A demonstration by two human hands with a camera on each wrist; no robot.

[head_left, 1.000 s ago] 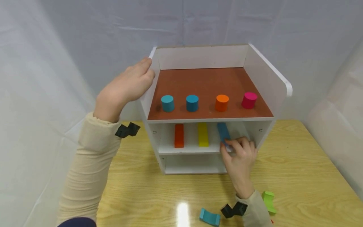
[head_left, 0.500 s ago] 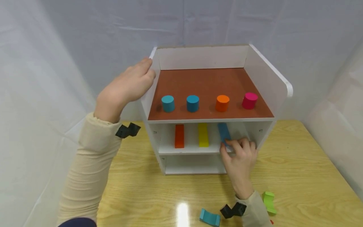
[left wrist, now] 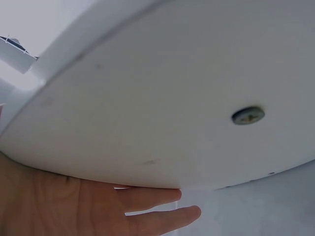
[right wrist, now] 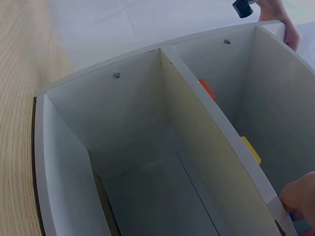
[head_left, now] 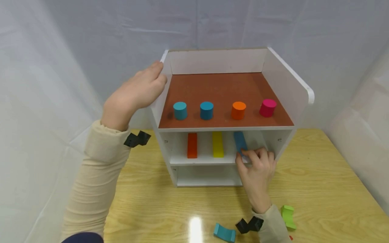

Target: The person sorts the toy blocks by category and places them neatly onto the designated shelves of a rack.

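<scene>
Right hand (head_left: 256, 170): we see its fingers pinching the near end of the blue block (head_left: 239, 141), which lies on the middle shelf of the white shelf unit (head_left: 287, 86), toward the right side.
Left hand (head_left: 133, 93): fingers straight, resting flat against the unit's left outer wall near the top back corner.
Middle shelf: red block (head_left: 192, 145) and yellow block (head_left: 217, 144) lie left of the blue one, apart from each other.
Top shelf: two teal cylinders (head_left: 180, 110), an orange cylinder (head_left: 238, 110) and a pink cylinder (head_left: 267, 107) stand in a row.
Tabletop (head_left: 328, 189): near its front edge we see a teal arch piece (head_left: 224, 232) and a green piece (head_left: 288, 216).
</scene>
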